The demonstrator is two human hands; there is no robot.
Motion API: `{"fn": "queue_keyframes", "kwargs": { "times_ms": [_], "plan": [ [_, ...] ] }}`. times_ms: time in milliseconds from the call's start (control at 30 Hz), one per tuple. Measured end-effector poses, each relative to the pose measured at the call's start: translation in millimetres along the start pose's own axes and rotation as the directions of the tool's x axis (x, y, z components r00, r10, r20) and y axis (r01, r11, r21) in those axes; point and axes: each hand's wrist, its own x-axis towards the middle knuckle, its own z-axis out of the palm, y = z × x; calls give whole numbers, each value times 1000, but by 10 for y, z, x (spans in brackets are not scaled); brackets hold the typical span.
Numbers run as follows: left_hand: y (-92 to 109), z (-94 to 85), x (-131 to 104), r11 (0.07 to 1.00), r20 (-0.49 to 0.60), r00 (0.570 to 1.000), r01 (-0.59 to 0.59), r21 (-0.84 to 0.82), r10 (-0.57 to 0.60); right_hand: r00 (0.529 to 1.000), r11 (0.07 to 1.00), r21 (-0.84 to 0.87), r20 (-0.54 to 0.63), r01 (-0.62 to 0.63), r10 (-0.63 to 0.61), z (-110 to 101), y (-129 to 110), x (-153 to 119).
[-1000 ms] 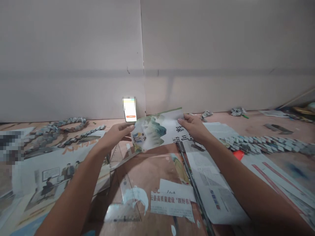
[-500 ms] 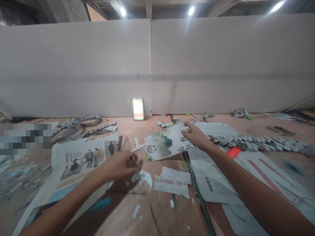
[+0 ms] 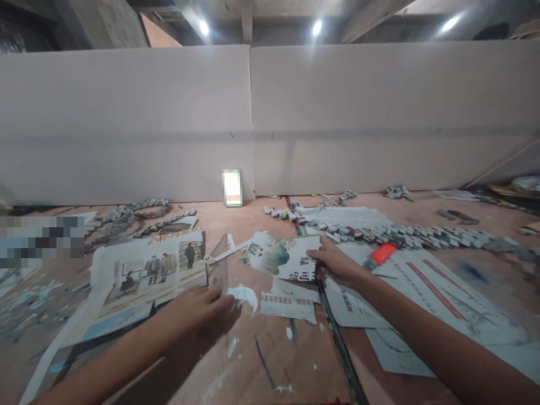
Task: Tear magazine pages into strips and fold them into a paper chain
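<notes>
My right hand [image 3: 331, 260] pinches the right edge of a printed paper piece [image 3: 276, 256] with a green landscape picture and large dark characters. Beneath the lower edge of that piece lies a torn newsprint strip [image 3: 289, 306]. My left hand [image 3: 211, 308] hovers low over a clear triangular ruler [image 3: 218, 264], its fingers curled and partly in shadow; whether they hold anything is hidden. A thin white paper strip [image 3: 232, 252] lies between the ruler and the printed piece. White torn scraps [image 3: 244, 295] rest just right of my left hand.
Newspaper sheets [image 3: 143, 270] lie at left, more papers [image 3: 430, 287] at right. A folded-paper chain [image 3: 392, 235] crosses the right side near a red cutter [image 3: 383, 254]. A lit phone [image 3: 232, 188] leans on the white partition [image 3: 169, 112]. A dark metal bar [image 3: 343, 343] runs frontward.
My right hand has brought the printed piece down and nearer, uncovering part of the folded chain. My left hand has moved slightly down and left. The camera view has shifted a little.
</notes>
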Motion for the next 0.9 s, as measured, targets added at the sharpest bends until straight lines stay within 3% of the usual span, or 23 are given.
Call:
{"fn": "queue_keyframes", "kwargs": {
  "times_ms": [100, 167, 200, 267, 333, 367, 433, 500, 567, 633, 667, 733, 833, 900],
  "plan": [
    [-28, -72, -77, 998, 60, 998, 20, -58, -16, 998, 986, 159, -15, -54, 58, 109, 22, -209],
    [6, -108, -184, 992, 72, 996, 54, -114, -46, 987, 943, 294, -4, -154, 162, 196, 74, -396],
    [38, -113, -236, 989, 87, 993, 89, -122, -79, 973, 911, 341, 49, -230, 228, 244, 112, -500],
    [112, -82, -303, 978, 108, 979, 184, -101, -173, 893, 835, 325, 230, -445, 387, 346, 201, -711],
    [170, -6, -287, 941, 48, 943, 333, -54, -331, 809, 833, 199, 434, -516, 398, 442, 280, -899],
    [183, 41, -248, 922, 27, 922, 386, -23, -386, 743, 862, 61, 541, -502, 394, 483, 301, -975],
    [173, 124, -139, 876, -9, 877, 481, 48, -481, 645, 920, -182, 666, -348, 376, 537, 280, -1089],
    [135, 169, -28, 839, -34, 843, 538, 81, -537, 604, 936, -334, 726, -109, 329, 536, 168, -1157],
    [96, 169, 49, 832, -39, 837, 547, 95, -546, 642, 864, -443, 740, 239, 202, 458, 8, -1180],
    [82, 144, 83, 849, -22, 854, 519, 100, -519, 777, 659, -597, 628, 457, 30, 294, -115, -1155],
    [85, 131, 87, 859, -10, 864, 502, 101, -503, 828, 537, -680, 557, 499, -64, 188, -139, -1125],
    [107, 118, 80, 872, 9, 876, 478, 108, -482, 865, 319, -805, 482, 500, -139, -34, -106, -1043],
    [134, 112, 59, 896, 11, 900, 431, 105, -435, 868, 215, -842, 491, 495, -77, -252, 45, -933],
    [115, 75, 46, 906, 13, 908, 417, 70, -419, 860, 178, -841, 501, 510, -97, -268, 120, -896]
  ]
}}
